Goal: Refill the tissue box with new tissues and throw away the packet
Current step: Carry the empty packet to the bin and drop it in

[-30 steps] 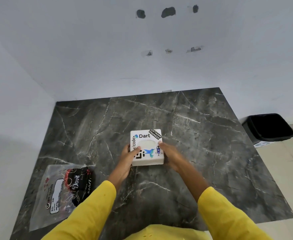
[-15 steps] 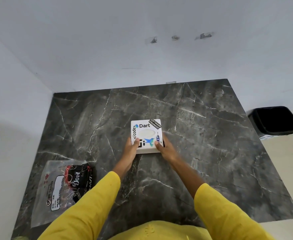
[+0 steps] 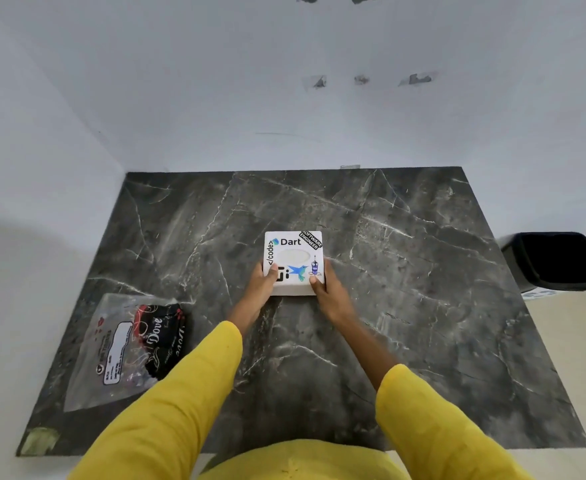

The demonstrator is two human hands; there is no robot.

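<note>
- Tissue box [image 3: 293,261] sits mid-table [image 3: 423,306], clamped between left hand [image 3: 263,284] and right hand [image 3: 326,289].
- Packet [image 3: 125,348] lies well left of the box, seemingly unopened.
- Bin [image 3: 558,259] stands right of the table.

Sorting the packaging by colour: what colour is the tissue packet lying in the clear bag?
Black with red trim and white script, on the tissue packet; head view.

A dark marble-patterned table [image 3: 405,306] with pale veins stood in a corner of white walls [image 3: 215,81]. The rear wall carried several chipped patches [image 3: 416,79]. The floor [image 3: 579,341] at right was beige, under even, soft light.
</note>
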